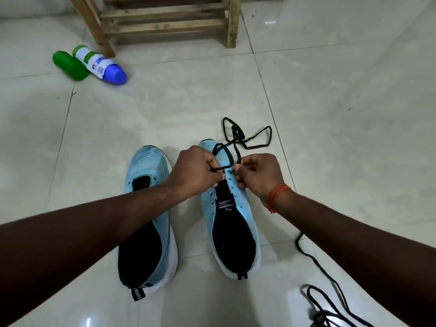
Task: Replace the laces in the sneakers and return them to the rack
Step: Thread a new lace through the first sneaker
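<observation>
Two light-blue sneakers stand side by side on the tiled floor, toes away from me: the left sneaker (147,208) has bare eyelets, and the right sneaker (232,223) lies under both my hands. A black lace (245,135) loops on the floor past the right sneaker's toe and runs back to my fingers. My left hand (200,171) pinches one strand of it over the front eyelets. My right hand (258,173) pinches the other strand close beside. A second dark lace (313,258) trails on the floor at the lower right.
A wooden shoe rack (165,22) stands at the top centre. A green bottle (69,66) and a white bottle with a blue cap (101,64) lie on the floor by the rack's left leg. Pale glossy tiles surround the sneakers.
</observation>
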